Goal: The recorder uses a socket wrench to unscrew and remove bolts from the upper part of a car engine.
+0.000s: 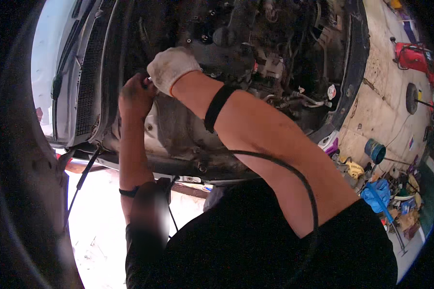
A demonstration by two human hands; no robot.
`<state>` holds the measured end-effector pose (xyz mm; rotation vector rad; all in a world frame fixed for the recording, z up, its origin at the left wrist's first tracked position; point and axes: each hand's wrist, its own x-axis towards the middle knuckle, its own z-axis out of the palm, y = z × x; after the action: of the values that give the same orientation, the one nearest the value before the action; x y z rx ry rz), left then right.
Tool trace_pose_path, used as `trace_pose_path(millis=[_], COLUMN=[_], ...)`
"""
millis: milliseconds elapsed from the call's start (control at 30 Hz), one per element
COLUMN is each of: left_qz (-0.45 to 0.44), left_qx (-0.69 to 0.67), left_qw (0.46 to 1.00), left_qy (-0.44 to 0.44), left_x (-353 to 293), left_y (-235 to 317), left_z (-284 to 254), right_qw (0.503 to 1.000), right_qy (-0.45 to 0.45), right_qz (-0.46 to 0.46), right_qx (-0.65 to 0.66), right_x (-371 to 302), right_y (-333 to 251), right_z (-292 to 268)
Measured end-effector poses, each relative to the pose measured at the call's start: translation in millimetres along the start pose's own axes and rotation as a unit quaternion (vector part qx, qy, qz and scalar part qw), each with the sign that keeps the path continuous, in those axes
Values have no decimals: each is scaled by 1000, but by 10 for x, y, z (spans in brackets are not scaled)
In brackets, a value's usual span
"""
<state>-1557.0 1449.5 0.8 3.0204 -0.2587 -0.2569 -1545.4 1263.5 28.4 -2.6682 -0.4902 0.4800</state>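
A small, pale, shiny bit (150, 78) shows right where the two hands meet, over the windshield-side part of a car's engine bay (171, 123); it is too small and too covered to identify. The left hand (136, 95) is beside it, bare and dark-smudged, with its fingers curled inward; whether they pinch the bit cannot be told. Against it, on the other side, is the right hand (172, 70), in a stained white glove with an orange edge at the cuff. It looks bunched up, its fingers hidden, so its grip cannot be told either.

The right forearm reaches across the bay with a black band (220, 108) around it. A black cable (294, 172) curves over the upper part of the same arm and down onto the black shirt (241, 236).

Beyond the hands, dark engine parts fill the upper middle, and a pale round cap (331, 91) sits near the bay's right edge. On the left lie a slotted cowl panel (88, 91) and a wiper (58, 84).

On the floor at the right are a red jack-like machine (413, 57), a teal bucket (375, 151) and a crumpled blue bag (375, 192) amid clutter.
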Motion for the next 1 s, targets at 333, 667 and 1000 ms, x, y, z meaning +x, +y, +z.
trace_pose_path(millis=[333,667,1000], left_qz=[-83,-216,-119], left_qx=[36,-51,-334], left_qw=[996,975,933], left_qy=[27,-11,-60], left_x=[-145,-586,-1199], left_y=[196,696,697], left_z=[33,-73,-27], right_qw=[990,958,962], right_qy=[-3,-84,-149], right_qz=[-137,-248,-217], right_qx=[-31,-117,-66], right_x=[43,290,182], right_y=[158,236,275], right_z=[49,-63,98])
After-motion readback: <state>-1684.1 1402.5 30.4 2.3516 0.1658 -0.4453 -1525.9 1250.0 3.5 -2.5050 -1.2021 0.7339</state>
